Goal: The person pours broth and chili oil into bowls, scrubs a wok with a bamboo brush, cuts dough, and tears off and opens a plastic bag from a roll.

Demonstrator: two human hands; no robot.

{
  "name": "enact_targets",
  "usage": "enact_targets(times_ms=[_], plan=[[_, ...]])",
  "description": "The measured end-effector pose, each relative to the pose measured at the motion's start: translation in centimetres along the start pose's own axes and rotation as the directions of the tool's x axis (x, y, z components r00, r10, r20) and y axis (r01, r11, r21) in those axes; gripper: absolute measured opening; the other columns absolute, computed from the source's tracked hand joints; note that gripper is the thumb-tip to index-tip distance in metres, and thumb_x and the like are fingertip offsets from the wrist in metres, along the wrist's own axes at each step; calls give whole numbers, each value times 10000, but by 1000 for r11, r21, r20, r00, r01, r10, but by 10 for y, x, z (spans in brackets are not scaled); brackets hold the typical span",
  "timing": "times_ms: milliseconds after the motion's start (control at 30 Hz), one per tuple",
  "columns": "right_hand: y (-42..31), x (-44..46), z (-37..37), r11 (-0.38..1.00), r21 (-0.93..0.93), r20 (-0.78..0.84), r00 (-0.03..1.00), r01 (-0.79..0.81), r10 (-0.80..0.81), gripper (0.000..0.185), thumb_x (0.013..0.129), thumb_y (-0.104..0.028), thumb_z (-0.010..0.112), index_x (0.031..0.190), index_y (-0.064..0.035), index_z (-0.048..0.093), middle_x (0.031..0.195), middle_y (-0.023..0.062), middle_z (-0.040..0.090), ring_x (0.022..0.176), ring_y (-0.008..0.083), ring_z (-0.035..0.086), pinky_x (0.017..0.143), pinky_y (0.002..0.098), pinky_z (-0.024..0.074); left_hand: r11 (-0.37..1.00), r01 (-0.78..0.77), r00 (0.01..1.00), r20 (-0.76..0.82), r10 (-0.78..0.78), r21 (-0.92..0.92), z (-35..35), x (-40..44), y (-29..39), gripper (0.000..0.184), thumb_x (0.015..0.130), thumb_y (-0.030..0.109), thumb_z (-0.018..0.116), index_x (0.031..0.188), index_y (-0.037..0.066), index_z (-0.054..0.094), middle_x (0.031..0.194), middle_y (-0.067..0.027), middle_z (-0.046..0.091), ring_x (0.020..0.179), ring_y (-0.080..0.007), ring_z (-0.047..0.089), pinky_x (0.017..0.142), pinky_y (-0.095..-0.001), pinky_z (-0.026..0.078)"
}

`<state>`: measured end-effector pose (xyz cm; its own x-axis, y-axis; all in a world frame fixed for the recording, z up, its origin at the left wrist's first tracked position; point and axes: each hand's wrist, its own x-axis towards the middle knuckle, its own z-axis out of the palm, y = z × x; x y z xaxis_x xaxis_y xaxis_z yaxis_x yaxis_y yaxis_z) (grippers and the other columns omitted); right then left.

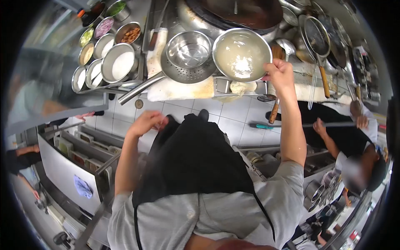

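Note:
My right hand (280,74) pinches the right rim of a steel bowl (239,54) holding cloudy, pale liquid. The bowl sits at the front of the stove, beside a perforated strainer (187,74). A smaller steel bowl (189,49) rests in that strainer, whose long handle (141,88) points toward the lower left. Above the floor, in front of my apron, hangs my left hand (148,123). Its fingers are loosely bent and slightly blurred, with no object visible in them.
A wok (237,12) stands behind the bowls. Several seasoning containers, including one of white powder (118,63), fill the left counter. Right of my hand lie a ladle (286,46) and a wire skimmer (317,35). A co-worker (346,133) holds a long pole at the right.

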<state>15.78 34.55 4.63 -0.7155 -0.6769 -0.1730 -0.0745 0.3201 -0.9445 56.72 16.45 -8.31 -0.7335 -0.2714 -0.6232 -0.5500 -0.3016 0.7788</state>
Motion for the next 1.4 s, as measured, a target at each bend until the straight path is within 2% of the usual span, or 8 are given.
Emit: enact_targets(times_ms=[133, 233, 567, 967, 1067, 1167, 1267, 1400], plan=[[-5, 16, 2, 999, -42, 21, 1000, 6, -5, 165, 819, -51, 568, 784, 92, 642, 711, 107, 655, 632, 156, 651, 552, 283, 562, 923, -371, 854, -430, 294, -104, 24, 60, 77, 274, 941, 203, 555, 1034, -40, 640, 842, -83, 647, 637, -134, 602, 598, -267, 519], [0, 34, 6, 995, -102, 25, 1000, 6, -4, 184, 814, -71, 574, 758, 87, 650, 690, 102, 649, 611, 163, 648, 537, 291, 560, 953, -304, 757, -609, 237, -8, 7, 123, 100, 296, 904, 219, 600, 1003, -58, 627, 829, -112, 640, 630, -164, 623, 522, -298, 527], [-16, 61, 35, 887, -461, 9, 1000, 2, 3, 233, 784, -152, 595, 708, 62, 648, 631, 132, 643, 567, 198, 679, 563, 312, 541, 934, -342, 720, -611, 328, 99, -23, 165, 94, 223, 813, 125, 622, 706, -47, 531, 653, -122, 571, 589, -231, 638, 505, -339, 550], [-51, 58, 64, 639, -768, 9, 999, 35, -43, 259, 776, -215, 576, 660, 3, 652, 579, 156, 642, 562, 236, 682, 664, 361, 537, 910, -277, 717, -565, 409, 307, -36, 174, 89, 259, 793, 224, 632, 702, -11, 572, 746, -220, 648, 691, -344, 652, 686, -439, 494], [-56, 57, 68, 585, -809, 19, 996, 64, -84, 268, 766, -229, 570, 633, -8, 645, 567, 159, 639, 576, 271, 675, 681, 381, 532, 871, -315, 683, -547, 484, 377, -38, 180, 84, 238, 846, 119, 635, 698, -7, 499, 679, -84, 572, 620, -169, 613, 575, -323, 535], [-59, 59, 71, 539, -838, 33, 994, 84, -105, 274, 758, -238, 571, 627, -8, 639, 584, 177, 639, 614, 317, 668, 704, 407, 525, 877, -297, 684, -557, 471, 378, -37, 177, 86, 249, 854, 134, 638, 697, 0, 499, 664, -78, 567, 610, -163, 606, 565, -323, 515], [-64, 59, 76, 495, -864, 31, 992, 90, -125, 281, 754, -237, 567, 646, 14, 632, 663, 227, 645, 698, 382, 661, 742, 443, 515, 901, -278, 703, -569, 427, 333, -37, 177, 84, 264, 807, 255, 636, 760, -1, 592, 773, -227, 644, 788, -389, 635, 735, -459, 478], [-64, 62, 79, 399, -907, 59, 981, 131, -187, 290, 753, -232, 561, 687, 40, 637, 781, 294, 636, 794, 446, 635, 789, 480, 499, 908, -308, 719, -555, 418, 285, -38, 176, 82, 274, 811, 270, 649, 777, 1, 605, 774, -213, 652, 788, -371, 639, 735, -449, 479]])
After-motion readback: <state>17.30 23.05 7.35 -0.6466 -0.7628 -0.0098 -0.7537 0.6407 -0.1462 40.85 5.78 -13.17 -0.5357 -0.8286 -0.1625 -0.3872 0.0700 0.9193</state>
